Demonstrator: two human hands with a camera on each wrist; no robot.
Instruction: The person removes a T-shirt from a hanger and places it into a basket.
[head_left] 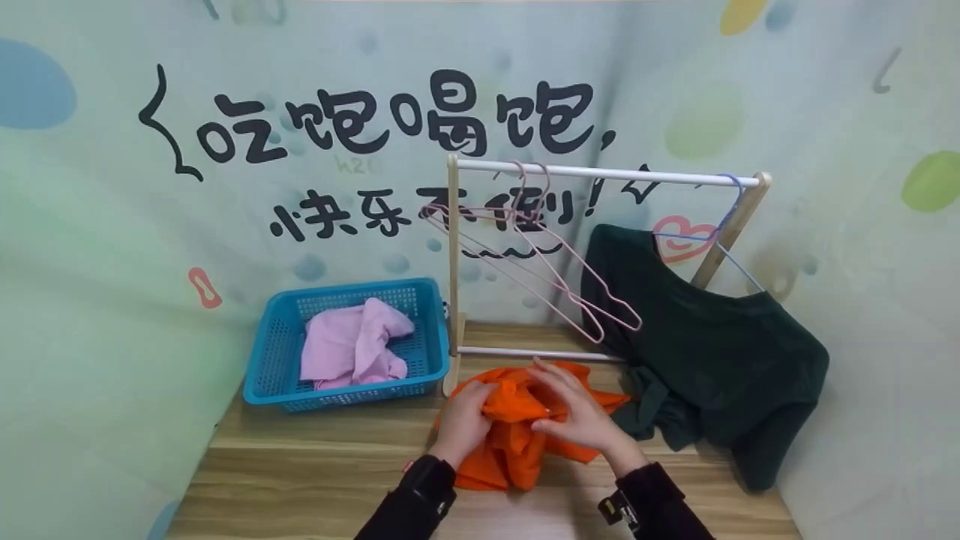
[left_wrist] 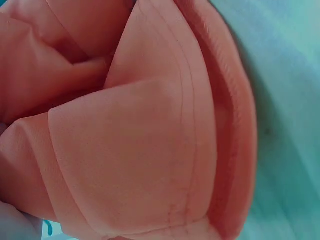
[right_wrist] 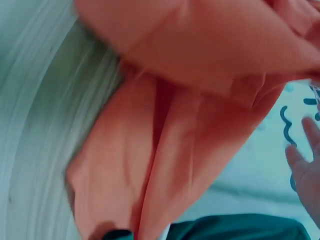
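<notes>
Orange bunched fabric garment [head_left: 514,450] is lying on the wood-grain tabletop [head_left: 315,465], right between the two bare hands. Left hand [head_left: 461,424] is gripping its left side, thumb on top; the fingers are hiding behind fabric. Right hand [head_left: 581,416] is holding nothing that I can make out: fingers are extending, spreading from the thumb, facing the raised fold from the right. So the fold is sitting just left of the right palm; left hand is the nearer one, already touching. Long axis: can't call it, cloth is bunching too much; one corner is pointing right, toward the dark green long-sleeved garment [head_left: 697,337]. Pink thin-wire hangers [head_left: 516,216] are hanging above and beyond, from the white rail [head_left: 637,174].
</notes>
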